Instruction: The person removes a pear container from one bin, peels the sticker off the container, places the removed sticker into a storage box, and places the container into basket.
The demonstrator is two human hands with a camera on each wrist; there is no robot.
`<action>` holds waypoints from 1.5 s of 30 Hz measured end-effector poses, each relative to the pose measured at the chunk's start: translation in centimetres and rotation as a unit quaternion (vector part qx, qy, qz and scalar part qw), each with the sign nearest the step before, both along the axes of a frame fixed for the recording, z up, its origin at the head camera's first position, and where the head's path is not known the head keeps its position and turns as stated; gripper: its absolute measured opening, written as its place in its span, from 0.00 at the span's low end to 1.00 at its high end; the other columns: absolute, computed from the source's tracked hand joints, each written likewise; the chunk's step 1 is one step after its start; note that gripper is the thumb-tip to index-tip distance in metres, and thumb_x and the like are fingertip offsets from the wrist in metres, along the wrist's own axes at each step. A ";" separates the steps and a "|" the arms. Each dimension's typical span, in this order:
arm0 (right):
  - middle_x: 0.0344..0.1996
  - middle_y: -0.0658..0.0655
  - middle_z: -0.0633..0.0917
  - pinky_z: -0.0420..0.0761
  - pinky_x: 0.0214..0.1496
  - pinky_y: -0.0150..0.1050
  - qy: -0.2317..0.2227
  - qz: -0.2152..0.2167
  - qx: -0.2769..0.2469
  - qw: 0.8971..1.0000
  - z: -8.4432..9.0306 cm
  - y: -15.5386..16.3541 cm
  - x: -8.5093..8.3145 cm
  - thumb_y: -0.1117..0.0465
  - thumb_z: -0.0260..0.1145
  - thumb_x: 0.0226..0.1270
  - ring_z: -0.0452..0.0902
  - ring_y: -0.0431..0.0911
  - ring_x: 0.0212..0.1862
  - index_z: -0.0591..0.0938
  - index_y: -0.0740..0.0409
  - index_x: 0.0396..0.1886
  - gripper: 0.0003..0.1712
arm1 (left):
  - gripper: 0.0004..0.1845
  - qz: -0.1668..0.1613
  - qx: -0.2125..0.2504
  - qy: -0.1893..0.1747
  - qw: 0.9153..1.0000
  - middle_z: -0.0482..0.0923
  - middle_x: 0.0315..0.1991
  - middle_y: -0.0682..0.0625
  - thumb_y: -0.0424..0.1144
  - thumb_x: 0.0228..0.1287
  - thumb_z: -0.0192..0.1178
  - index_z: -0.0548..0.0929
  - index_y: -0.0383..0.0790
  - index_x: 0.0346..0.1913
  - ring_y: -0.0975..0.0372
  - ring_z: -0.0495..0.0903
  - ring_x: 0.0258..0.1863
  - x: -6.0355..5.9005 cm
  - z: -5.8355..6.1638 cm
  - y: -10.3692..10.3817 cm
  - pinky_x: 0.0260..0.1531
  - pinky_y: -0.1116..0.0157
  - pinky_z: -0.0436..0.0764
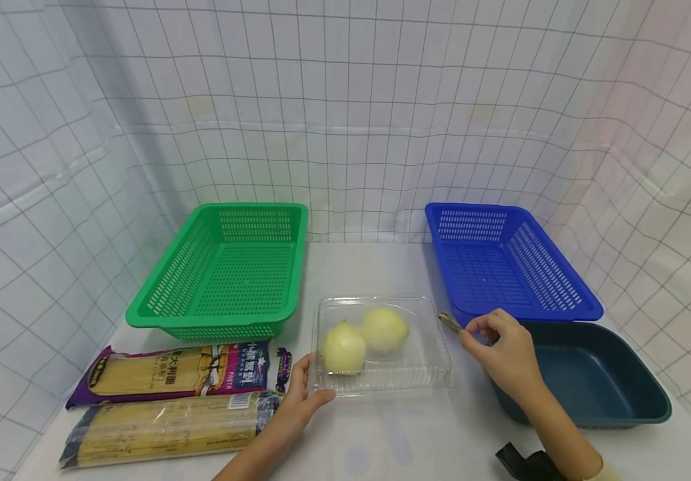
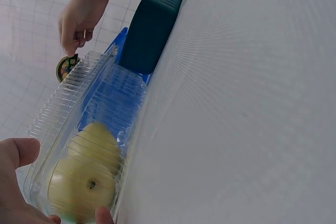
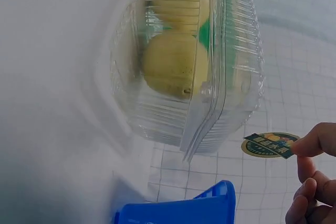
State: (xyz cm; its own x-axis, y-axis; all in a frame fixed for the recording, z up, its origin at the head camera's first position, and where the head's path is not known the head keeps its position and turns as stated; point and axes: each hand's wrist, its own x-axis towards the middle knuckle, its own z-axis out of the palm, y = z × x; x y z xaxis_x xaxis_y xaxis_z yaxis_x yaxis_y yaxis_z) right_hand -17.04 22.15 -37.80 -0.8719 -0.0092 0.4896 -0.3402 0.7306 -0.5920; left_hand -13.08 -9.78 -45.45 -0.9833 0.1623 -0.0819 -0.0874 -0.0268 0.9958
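Note:
A clear plastic clamshell box (image 1: 420, 371), its lid down, sits mid-table with two pale yellow-green round fruits (image 1: 343, 349) inside, pear-like in colour and skin. My left hand (image 1: 299, 409) grips its near left corner, thumb at the front edge and fingers along the left side. Off the box's right side, my right hand (image 1: 509, 357) pinches an oval sticker label (image 3: 269, 144) between thumb and forefinger. Dark green with gold edging, printed characters and a fruit picture, the label is held up beside the lid, apart from it in the right wrist view.
A green basket (image 1: 216, 321) stands back left, a blue basket (image 1: 526, 310) back right. Beneath my right forearm is a dark teal tub (image 1: 598, 374). Two packs of pasta, one purple-ended (image 1: 171, 374) and one clear-wrapped (image 1: 171, 431), lie at the left. Gridded white cloth surrounds the table.

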 end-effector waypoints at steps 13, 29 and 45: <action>0.27 0.51 0.78 0.73 0.30 0.32 -0.109 0.001 -0.008 0.994 0.4 3.9 0.8 0.60 0.72 0.61 0.70 0.43 0.32 0.85 0.57 0.30 0.06 | 0.42 0.002 -0.002 0.003 1.000 0.34 0.75 0.29 0.31 0.65 0.57 0.41 0.29 0.73 0.38 0.33 0.74 0.0 0.1 0.0 0.69 0.42 0.42; 0.31 0.53 0.81 0.75 0.30 0.33 -0.209 -0.016 -0.073 0.975 -0.4 8.1 1.3 0.53 0.69 0.66 0.72 0.43 0.31 0.83 0.65 0.39 0.17 | 0.42 0.002 -0.001 0.006 1.000 0.35 0.75 0.29 0.31 0.64 0.57 0.42 0.28 0.73 0.38 0.33 0.74 0.1 0.1 0.0 0.69 0.41 0.41; 0.34 0.54 0.81 0.75 0.33 0.33 -0.245 -0.040 -0.065 0.967 -1.7 10.4 1.3 0.51 0.67 0.67 0.73 0.42 0.34 0.82 0.68 0.41 0.20 | 0.43 0.000 -0.010 -0.005 1.000 0.33 0.75 0.29 0.32 0.64 0.57 0.42 0.30 0.73 0.38 0.33 0.73 0.1 0.2 0.0 0.68 0.40 0.43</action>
